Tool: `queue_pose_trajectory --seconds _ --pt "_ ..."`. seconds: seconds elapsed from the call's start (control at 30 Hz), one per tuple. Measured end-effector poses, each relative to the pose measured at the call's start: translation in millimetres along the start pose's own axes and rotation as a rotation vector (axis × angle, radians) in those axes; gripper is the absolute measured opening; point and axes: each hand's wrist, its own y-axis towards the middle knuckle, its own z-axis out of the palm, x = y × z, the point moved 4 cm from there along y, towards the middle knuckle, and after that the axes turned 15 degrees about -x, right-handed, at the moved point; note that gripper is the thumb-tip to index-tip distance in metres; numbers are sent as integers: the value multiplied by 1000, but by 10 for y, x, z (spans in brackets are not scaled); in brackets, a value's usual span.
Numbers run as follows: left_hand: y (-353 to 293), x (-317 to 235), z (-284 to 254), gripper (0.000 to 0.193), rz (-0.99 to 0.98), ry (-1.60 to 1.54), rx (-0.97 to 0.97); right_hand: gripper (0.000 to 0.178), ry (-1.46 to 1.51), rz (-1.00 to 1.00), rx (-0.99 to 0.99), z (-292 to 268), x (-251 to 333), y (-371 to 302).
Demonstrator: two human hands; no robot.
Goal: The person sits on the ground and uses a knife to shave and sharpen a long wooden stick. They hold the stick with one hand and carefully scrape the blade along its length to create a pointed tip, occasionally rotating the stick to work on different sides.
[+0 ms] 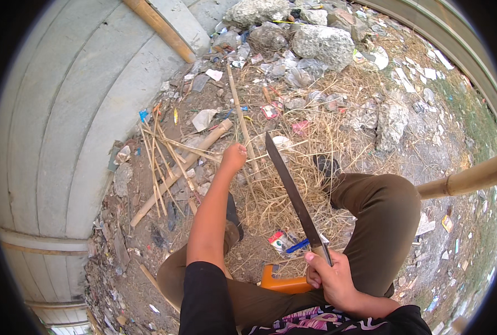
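Observation:
My right hand (333,279) is wrapped round the handle of a machete (293,192). Its long dark blade points up and away, past the inner side of my right knee. Out in front, my left hand (234,157) is closed round a thin bamboo strip (201,151), whose ends stick out on both sides of the fist. The blade is apart from the strip. Left of that hand, several split bamboo strips (158,162) lie across a thicker bamboo pole (181,172). Another narrow bamboo stick (237,103) lies just beyond the fist. Pale shavings (282,209) cover the ground between my feet.
An orange tool handle (284,281) lies between my legs, near a blue plastic object (297,246). A grey panel wall (53,128) rises on the left. Large rocks (321,44) and litter lie at the back. A bamboo pole (460,177) juts in beside my right knee.

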Motion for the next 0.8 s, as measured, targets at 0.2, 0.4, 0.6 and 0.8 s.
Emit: queue_pose_trajectory --seconds 0.2,0.4,0.6,0.8 --pt "-602 7 1137 40 -173 281 -162 26 -99 80 -158 -71 60 87" --pt "-491 -88 844 42 -335 120 -201 26 -100 68 -215 -74 -64 193" --pt "-236 -416 -24 47 -399 -167 -491 24 -148 40 -128 -68 -105 114" --pt "-283 -711 -1377 47 -339 -100 -745 26 -111 -42 -73 -79 -148 163"
